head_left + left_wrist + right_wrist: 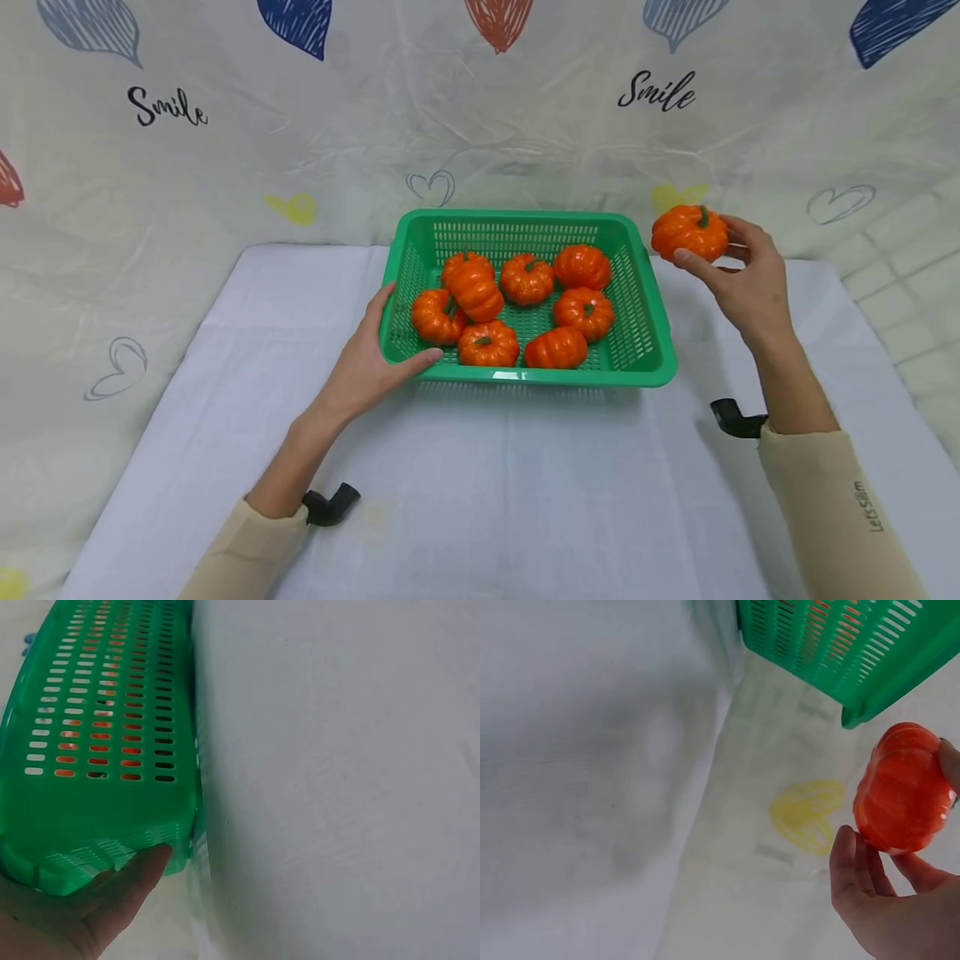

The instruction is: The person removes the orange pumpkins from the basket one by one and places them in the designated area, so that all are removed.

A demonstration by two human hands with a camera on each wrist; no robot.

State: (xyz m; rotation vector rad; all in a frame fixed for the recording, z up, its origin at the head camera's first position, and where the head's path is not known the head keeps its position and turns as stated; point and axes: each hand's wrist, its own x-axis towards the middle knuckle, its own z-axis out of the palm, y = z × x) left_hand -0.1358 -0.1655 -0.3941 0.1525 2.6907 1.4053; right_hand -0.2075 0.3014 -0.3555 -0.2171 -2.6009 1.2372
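Note:
Several small orange pumpkins (527,279) lie in a green plastic basket (657,333) on the table. At the basket's near left corner, my left hand (363,362) grips it, thumb at the front rim and fingers along the left side. The left wrist view shows fingers (131,889) against the outer basket wall (97,810). Off the basket's right end, my right hand (753,279) holds another small pumpkin (688,233) with a green stem, raised above the table. In the right wrist view that pumpkin (901,791) sits between thumb and fingertips.
A white cloth (487,492) covers the table. Behind it hangs a pale sheet (525,125) printed with hearts, coloured balloon-like shapes and the word Smile. Black curved pieces (738,418) stick out at both wrists beside the beige sleeves.

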